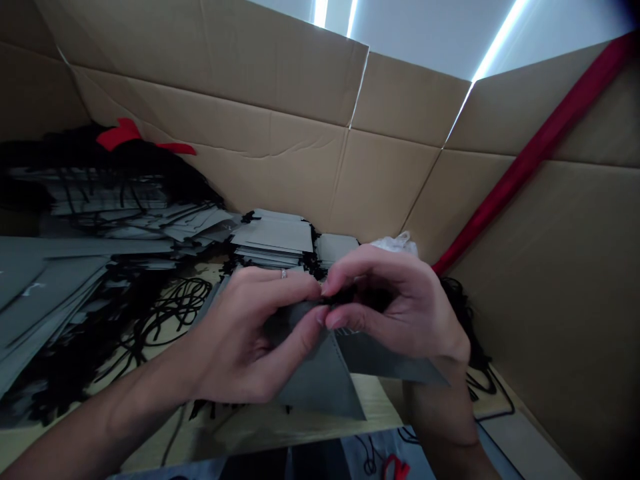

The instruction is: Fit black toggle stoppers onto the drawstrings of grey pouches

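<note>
My left hand (270, 333), with a ring on one finger, pinches thumb and forefinger together on a short bit of black cord (345, 297). Facing it, my right hand (400, 300) pinches the same dark cord, and the fingertips of both hands almost touch. Most of the cord is hidden by the fingers. Below the hands hangs a grey paper bag (320, 380), flat-sided, with some white print partly covered by my right thumb. Another grey panel (390, 360) shows under my right hand; whether it belongs to the same bag I cannot tell.
Stacks of grey bags (275, 233) with black cords stand at the back, and more (45, 287) lie at left. Loose black cords (175, 307) lie on the wooden table (225, 433). Cardboard walls (300, 160) enclose it. Red-handled scissors (395, 467) are at the bottom.
</note>
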A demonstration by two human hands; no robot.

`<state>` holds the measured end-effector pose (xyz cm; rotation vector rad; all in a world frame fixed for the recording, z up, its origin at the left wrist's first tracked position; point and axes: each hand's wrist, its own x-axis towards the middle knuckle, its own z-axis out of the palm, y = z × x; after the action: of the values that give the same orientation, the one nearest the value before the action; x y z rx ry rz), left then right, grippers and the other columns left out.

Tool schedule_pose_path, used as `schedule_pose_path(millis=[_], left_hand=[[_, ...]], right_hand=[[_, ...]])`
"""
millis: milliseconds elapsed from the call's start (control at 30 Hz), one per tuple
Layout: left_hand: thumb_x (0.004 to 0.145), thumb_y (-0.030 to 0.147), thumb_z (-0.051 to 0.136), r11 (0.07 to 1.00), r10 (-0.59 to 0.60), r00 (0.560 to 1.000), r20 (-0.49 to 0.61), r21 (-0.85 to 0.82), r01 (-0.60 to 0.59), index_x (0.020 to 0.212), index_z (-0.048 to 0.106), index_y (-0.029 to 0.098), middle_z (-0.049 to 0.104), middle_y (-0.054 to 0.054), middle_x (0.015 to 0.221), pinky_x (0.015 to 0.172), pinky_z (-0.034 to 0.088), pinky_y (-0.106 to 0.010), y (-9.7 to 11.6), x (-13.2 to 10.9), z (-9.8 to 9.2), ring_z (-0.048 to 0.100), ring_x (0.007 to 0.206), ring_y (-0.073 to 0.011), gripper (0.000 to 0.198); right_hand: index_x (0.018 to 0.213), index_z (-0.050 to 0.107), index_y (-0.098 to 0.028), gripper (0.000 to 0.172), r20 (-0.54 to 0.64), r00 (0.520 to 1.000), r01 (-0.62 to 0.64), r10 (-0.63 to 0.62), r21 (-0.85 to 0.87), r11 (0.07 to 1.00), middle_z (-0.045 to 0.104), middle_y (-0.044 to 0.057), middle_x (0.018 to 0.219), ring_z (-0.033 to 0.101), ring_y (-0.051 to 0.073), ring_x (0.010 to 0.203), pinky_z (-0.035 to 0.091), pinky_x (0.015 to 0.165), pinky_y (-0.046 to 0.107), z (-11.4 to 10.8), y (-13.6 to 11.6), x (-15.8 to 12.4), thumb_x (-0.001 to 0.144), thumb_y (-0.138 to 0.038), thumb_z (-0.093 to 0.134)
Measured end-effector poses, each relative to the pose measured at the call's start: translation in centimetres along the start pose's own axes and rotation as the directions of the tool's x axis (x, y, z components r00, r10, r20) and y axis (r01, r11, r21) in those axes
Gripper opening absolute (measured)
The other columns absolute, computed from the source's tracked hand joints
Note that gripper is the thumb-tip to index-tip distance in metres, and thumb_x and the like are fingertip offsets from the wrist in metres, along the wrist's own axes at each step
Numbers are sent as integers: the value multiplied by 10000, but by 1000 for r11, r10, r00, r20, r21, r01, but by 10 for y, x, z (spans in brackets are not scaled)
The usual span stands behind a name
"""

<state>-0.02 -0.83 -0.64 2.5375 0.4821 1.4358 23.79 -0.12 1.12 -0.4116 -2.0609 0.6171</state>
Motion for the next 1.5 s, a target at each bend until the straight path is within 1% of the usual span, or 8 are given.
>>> schedule_pose_path(millis=[100,267,367,767,867,1033,1233,1500], left_hand=[[1086,183,647,1000,1,995,101,19,-3,924,604,230,634,53,663,489,357,-290,-2,-1,2,518,495,-110,174],[1126,170,590,998,52,992,112,24,-55,915,587,221,583,50,666,522,329,-299,-4,-2,4,475,534,-118,217],[1152,186,584,1000,-10,989,148,14,8,906,581,211,650,41,719,572,363,-279,-2,-3,3,502,582,-108,248],[1090,105,623,971,3,990,142,-235,30,828,588,193,428,80,653,541,311,-230,5,-1,-4,409,563,-65,278],[1114,108,583,954,-80,986,148,-274,119,775,539,187,370,82,650,499,281,-214,5,1,-7,358,543,-58,351],[1172,156,540,912,-182,964,193,-333,239,853,687,180,514,62,702,498,352,-181,3,3,-6,442,587,-71,352],[1191,193,561,884,-200,957,213,-381,269,972,771,191,683,36,810,632,478,-170,2,1,-4,608,729,-95,304],[1190,224,555,904,-178,965,193,-356,238,905,717,169,505,51,726,535,356,-202,1,2,-3,442,626,-83,333]], right_hand=[[1007,839,-230,206,10,1000,28,-28,-19,999,806,-28,875,716,111,714,575,628,199,1,0,0,908,-202,1017],[1032,832,-226,261,46,999,-1,2,-21,1000,801,-37,887,682,101,712,552,623,191,0,-2,-1,876,-122,1014],[1007,855,-211,222,20,999,-32,30,103,994,813,-28,885,699,95,704,557,611,175,1,-1,-1,882,-111,1009],[864,869,-185,294,71,954,-284,293,532,797,780,-24,757,696,89,605,570,563,163,7,-3,7,727,-96,1113],[947,894,-214,298,37,965,-242,258,496,834,817,-25,820,757,106,678,619,629,169,4,-4,5,767,-75,1087],[1208,915,-314,546,-39,994,-91,105,257,962,883,-24,1080,818,128,886,669,743,177,1,-1,-2,785,8,1043],[1156,915,-229,386,-57,991,126,-120,122,984,878,0,984,803,125,841,655,736,181,9,9,4,837,-47,1035],[1014,926,-213,258,-145,989,55,-23,219,974,877,16,897,806,137,749,652,634,186,16,2,5,814,-163,1080]])
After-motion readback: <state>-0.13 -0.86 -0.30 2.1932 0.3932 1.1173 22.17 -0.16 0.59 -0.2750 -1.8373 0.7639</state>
